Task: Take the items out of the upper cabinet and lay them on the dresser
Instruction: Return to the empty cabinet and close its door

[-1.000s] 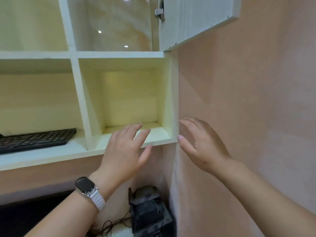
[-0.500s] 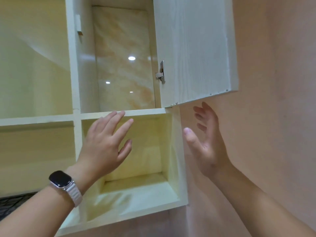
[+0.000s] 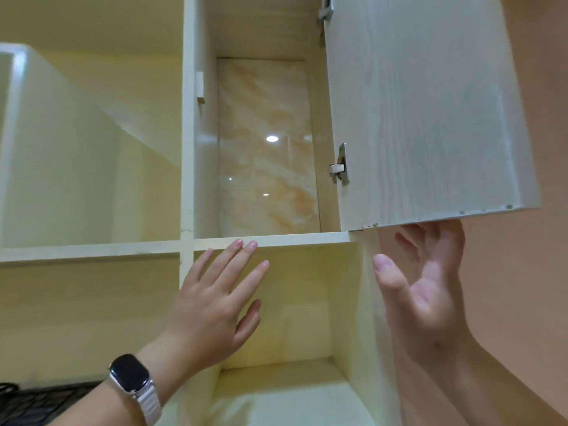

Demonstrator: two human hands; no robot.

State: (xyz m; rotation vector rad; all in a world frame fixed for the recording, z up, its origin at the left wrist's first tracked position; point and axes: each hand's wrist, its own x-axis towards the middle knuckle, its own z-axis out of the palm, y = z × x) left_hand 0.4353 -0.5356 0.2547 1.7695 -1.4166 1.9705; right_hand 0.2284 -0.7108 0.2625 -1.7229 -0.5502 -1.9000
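The upper cabinet [image 3: 270, 239] stands with its pale wood-grain door [image 3: 430, 112] swung open to the right. Its inside shows a glossy marble-patterned back panel [image 3: 264, 155]; I see no items in it from below. My left hand [image 3: 215, 302], a watch on its wrist, is raised with fingers spread, the fingertips at the cabinet's bottom shelf edge. My right hand [image 3: 427, 290] is open, palm toward me, its fingertips hidden just under the door's lower edge. Neither hand holds anything.
Below the cabinet is an open cubby [image 3: 292, 302] with nothing visible in it. A black keyboard [image 3: 33, 401] lies on the shelf at the lower left. Another white door [image 3: 46, 149] stands open at the left. A pinkish wall [image 3: 538, 272] fills the right.
My view has tilted upward from the lower cubby to the upper cabinet. Both hands have risen, the left to the shelf edge, the right up under the open door.
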